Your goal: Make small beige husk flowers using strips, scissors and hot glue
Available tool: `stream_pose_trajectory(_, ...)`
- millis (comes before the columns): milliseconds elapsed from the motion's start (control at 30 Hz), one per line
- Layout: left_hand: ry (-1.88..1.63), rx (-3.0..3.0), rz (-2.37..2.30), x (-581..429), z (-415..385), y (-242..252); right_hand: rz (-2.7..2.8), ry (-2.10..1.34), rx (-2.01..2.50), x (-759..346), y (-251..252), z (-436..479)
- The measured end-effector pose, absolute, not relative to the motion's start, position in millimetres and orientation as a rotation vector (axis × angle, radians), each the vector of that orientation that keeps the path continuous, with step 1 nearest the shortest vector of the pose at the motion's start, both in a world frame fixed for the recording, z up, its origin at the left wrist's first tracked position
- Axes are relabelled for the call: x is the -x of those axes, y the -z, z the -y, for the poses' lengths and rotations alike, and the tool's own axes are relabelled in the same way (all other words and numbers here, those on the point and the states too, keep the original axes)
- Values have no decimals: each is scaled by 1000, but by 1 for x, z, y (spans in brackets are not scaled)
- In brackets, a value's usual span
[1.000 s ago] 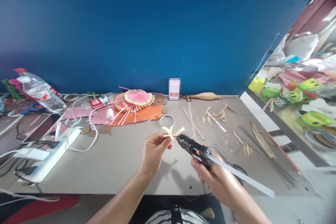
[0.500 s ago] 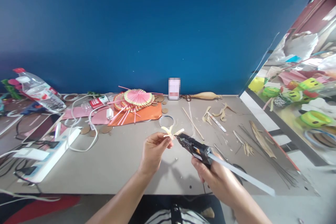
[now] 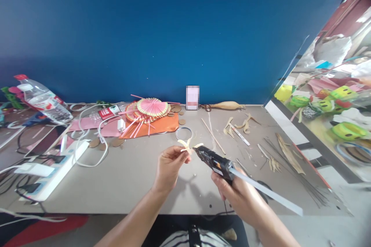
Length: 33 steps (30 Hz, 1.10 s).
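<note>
Between the thumb and fingers of my left hand [image 3: 171,164] is a small pale-yellow flower-like piece [image 3: 186,146] with several narrow, spread petals. My right hand [image 3: 236,191] is wrapped round the grip of a black hot glue gun [image 3: 214,162]. A long whitish glue stick [image 3: 269,193] sticks out of the gun's rear. The nozzle points left at the base of the petals; whether it touches them I cannot tell. Just behind the flower lies a round ring [image 3: 183,134] on the grey table [image 3: 139,177].
Pink paper fans [image 3: 153,107] lie on orange sheet [image 3: 169,125]. A white power strip [image 3: 59,175] with cables and a plastic bottle [image 3: 46,100] are at left. Dried husk strips [image 3: 290,154], thin wires [image 3: 307,185] and a white pen [image 3: 240,136] lie at right. A blue wall [image 3: 185,31] stands behind.
Almost nothing differs. The glue gun's nozzle has shifted very slightly at the flower piece, and both hands keep their hold.
</note>
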<state>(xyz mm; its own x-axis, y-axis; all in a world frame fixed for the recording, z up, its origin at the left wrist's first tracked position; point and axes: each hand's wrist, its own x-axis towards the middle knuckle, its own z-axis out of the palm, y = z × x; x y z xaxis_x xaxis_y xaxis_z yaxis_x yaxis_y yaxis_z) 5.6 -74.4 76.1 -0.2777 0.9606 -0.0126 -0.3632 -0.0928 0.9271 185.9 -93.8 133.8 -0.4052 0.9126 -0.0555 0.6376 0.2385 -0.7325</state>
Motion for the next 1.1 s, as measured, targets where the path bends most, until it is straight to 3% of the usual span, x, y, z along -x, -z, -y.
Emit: stream_pose_trajectory(1100,-1588,-810,-1106,-6,74,-78,2108,-1043,1443,-188,-140,95)
